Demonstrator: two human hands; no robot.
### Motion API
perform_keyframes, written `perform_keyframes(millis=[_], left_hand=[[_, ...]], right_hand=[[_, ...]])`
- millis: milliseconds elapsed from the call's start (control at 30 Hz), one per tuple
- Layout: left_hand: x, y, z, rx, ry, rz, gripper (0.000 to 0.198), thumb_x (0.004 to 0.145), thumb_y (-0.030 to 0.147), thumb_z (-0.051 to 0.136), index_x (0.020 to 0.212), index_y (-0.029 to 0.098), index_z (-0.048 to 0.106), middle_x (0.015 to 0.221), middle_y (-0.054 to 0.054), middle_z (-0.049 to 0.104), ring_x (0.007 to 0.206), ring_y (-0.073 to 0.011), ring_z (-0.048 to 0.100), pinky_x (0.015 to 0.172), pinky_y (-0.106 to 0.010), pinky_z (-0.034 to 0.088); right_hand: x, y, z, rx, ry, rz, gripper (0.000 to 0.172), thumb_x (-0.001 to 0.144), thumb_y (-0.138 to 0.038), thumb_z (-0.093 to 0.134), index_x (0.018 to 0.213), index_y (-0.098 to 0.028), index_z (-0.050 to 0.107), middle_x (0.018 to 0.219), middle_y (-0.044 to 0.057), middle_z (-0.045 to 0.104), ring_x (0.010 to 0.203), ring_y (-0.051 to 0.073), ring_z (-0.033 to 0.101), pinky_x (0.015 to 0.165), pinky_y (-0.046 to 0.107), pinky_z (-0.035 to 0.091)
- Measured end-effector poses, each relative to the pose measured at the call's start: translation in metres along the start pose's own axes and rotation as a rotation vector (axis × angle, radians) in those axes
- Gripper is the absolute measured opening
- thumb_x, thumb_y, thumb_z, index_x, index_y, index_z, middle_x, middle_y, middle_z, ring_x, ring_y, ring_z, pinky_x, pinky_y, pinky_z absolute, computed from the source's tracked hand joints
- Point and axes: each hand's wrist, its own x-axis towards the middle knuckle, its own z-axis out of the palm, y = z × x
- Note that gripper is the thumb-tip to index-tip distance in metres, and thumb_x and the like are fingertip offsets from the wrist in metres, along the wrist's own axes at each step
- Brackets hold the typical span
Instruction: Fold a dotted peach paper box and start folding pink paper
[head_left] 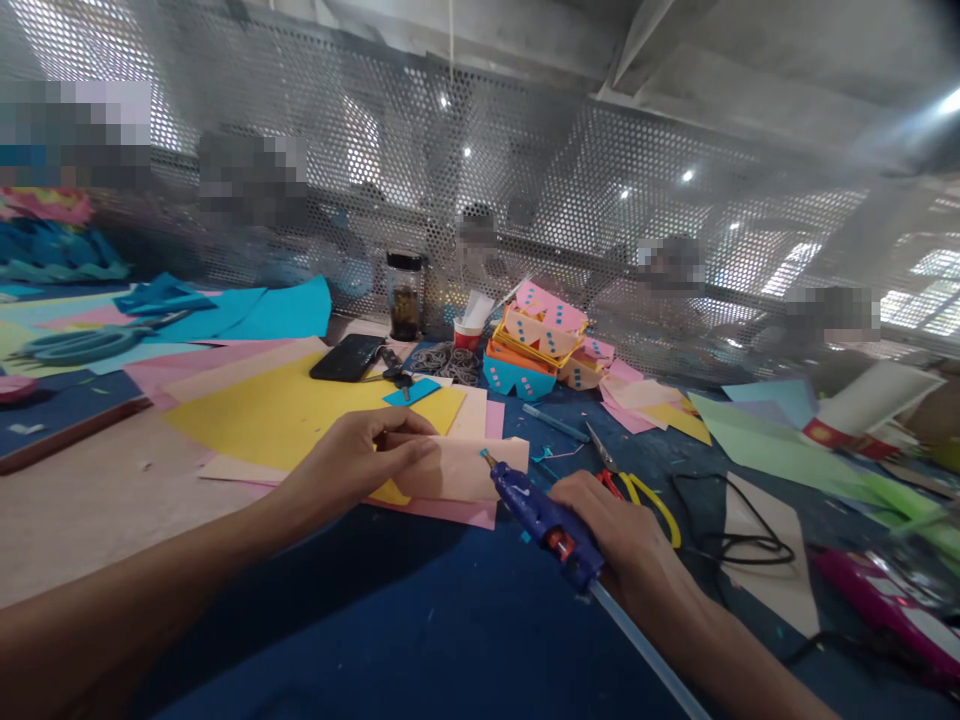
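Note:
My right hand (626, 535) grips a blue hot glue gun (544, 520) with a clear glue stick trailing from its back. Its nozzle touches the right edge of a folded peach paper piece (461, 468). My left hand (352, 455) pinches that peach piece at its left end, holding it down on the stacked yellow sheet (277, 410) and pink sheets. Both hands rest over the blue table mat (420, 620).
Red-and-yellow scissors (637, 485) and a black cord (739, 540) lie right of the glue gun. Behind are a black phone (347, 357), keys, a dark jar (405, 295), a red cup, paper boxes (536, 350), loose coloured sheets and teal scissors (82, 343). A perforated screen closes the back.

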Motion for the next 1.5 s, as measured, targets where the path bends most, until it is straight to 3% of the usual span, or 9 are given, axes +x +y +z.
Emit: perform_keyframes(millis=[600, 833, 1233, 1500], left_hand=[[0.0017, -0.0012, -0.0007, -0.007, 0.019, 0.003, 0.032, 0.083, 0.050, 0.065, 0.092, 0.022, 0.076, 0.089, -0.003, 0.077, 0.085, -0.0226, 0.067, 0.072, -0.030, 0.048], [0.0030, -0.0023, -0.0049, -0.028, 0.024, -0.005, 0.036, 0.082, 0.055, 0.065, 0.091, 0.021, 0.075, 0.092, -0.005, 0.077, 0.088, -0.0245, 0.067, 0.072, -0.031, 0.049], [0.0027, -0.0001, -0.0037, -0.008, 0.035, -0.017, 0.037, 0.081, 0.055, 0.065, 0.092, 0.021, 0.075, 0.092, -0.005, 0.077, 0.090, -0.0264, 0.067, 0.074, -0.033, 0.048], [0.0029, -0.0030, -0.0039, -0.021, 0.019, 0.002, 0.036, 0.083, 0.055, 0.065, 0.093, 0.022, 0.075, 0.095, -0.005, 0.077, 0.090, -0.0253, 0.067, 0.074, -0.032, 0.048]], right_hand=[[-0.0010, 0.0015, 0.0007, 0.057, -0.016, -0.008, 0.016, 0.100, -0.024, 0.047, 0.115, -0.024, 0.054, 0.108, 0.006, 0.062, 0.088, 0.019, 0.064, 0.073, 0.028, 0.047], [-0.0042, 0.0046, 0.0044, 0.057, 0.017, 0.040, 0.025, 0.088, -0.012, 0.051, 0.109, -0.024, 0.056, 0.104, 0.005, 0.064, 0.089, 0.019, 0.066, 0.078, 0.028, 0.048], [-0.0043, 0.0075, 0.0084, -0.001, 0.039, 0.048, 0.016, 0.090, -0.016, 0.053, 0.103, -0.024, 0.056, 0.097, 0.002, 0.062, 0.083, 0.019, 0.064, 0.071, 0.026, 0.043], [-0.0049, 0.0041, 0.0060, -0.006, 0.029, 0.063, 0.019, 0.087, -0.012, 0.056, 0.101, -0.024, 0.057, 0.095, 0.000, 0.061, 0.082, 0.017, 0.065, 0.069, 0.025, 0.041]])
